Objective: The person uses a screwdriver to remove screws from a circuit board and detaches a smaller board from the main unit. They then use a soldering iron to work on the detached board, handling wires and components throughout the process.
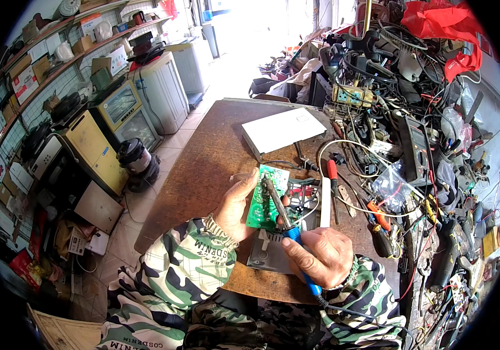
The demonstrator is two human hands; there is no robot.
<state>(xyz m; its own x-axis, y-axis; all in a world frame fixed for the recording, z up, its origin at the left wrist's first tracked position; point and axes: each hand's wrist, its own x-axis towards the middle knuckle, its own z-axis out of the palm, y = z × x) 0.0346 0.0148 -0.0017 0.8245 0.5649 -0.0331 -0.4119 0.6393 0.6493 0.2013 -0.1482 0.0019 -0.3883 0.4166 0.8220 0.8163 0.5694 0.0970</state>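
A green circuit board (255,211) is gripped along its left edge by my left hand (236,204), tilted up above the table. My right hand (321,255) is closed round the blue handle of a soldering iron (295,234). The iron's metal shaft slants up and left across the board, its end at the board's upper part; whether the tip touches is too small to tell. Beneath the board lies a grey plastic housing (260,257), partly covered by my hands. A dark frame (304,195) with red wires sits just right of the board.
The brown table (194,169) carries a white panel (285,129) at its far side. Right of my hand lie a red-handled screwdriver (332,172), a multimeter (416,149) and tangled cables. Shelves and old appliances (95,157) line the left wall.
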